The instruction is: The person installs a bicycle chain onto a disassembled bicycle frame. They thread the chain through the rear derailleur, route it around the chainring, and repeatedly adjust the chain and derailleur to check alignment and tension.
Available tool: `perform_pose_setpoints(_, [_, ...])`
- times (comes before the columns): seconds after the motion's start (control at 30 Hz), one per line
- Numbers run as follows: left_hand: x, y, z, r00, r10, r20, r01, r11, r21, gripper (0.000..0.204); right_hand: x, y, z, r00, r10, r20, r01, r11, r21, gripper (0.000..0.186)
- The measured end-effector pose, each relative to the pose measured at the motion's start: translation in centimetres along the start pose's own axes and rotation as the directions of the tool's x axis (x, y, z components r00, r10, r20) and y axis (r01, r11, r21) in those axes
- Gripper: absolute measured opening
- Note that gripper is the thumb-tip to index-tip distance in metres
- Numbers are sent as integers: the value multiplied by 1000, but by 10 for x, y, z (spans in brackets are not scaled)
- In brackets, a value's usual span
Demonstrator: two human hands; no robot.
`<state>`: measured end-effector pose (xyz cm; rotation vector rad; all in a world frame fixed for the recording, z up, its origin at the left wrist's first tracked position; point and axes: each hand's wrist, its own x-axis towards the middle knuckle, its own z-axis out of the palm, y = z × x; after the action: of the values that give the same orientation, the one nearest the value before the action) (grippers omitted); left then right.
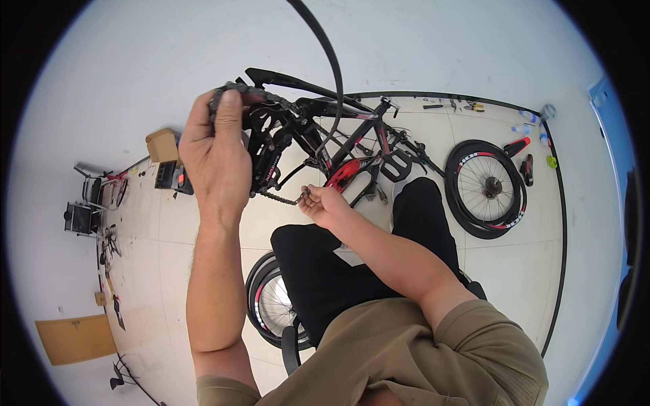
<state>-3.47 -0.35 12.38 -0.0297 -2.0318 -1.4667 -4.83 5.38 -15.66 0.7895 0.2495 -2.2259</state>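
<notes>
My left hand (218,152) is raised at the rear end of a black bicycle frame (359,135), thumb and fingers closed on a stretch of dark bicycle chain (271,99). That stretch runs right from the hand toward the frame's rear parts. Lower and closer to me, my right hand (326,204) pinches a length of the chain between thumb and fingertips; this part leads left toward the frame's rear end. A black pedal (397,166) and a red part (344,174) of the bicycle sit right of my right hand. The chain's middle course is hidden by the frame.
A wheel with tyre and cassette (486,189) lies on the right, another wheel (274,298) beside my left leg. Hand tools (453,105) lie along the far wall, plastic bottles (530,117) in the corner. An open cardboard box (162,145) stands left. A black cable or tube (325,47) arches overhead.
</notes>
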Motion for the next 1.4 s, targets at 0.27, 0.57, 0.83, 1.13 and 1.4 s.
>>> perform_pose_setpoints(0.27, [19,16,-8,995,-96,1,95,975,-200,24,1,4,0,998,33,62,-35,999,35,13])
perform_pose_setpoints(0.57, [22,5,-19,998,-26,64,39,974,-223,23,-40,-44,-33,989,86,-118,-111,969,-220,16])
perform_pose_setpoints(0.83, [13,18,-14,995,-2,100,18,987,-160,33,-159,-139,58,716,-546,435,696,609,-380,15])
perform_pose_setpoints(1.13, [15,18,-27,982,-138,126,154,980,-125,20,-187,-126,220,438,-107,893,892,-72,-446,26])
perform_pose_setpoints(1.4, [21,12,-42,990,20,143,-14,999,-42,10,-184,-84,251,660,400,636,747,-255,-614,24])
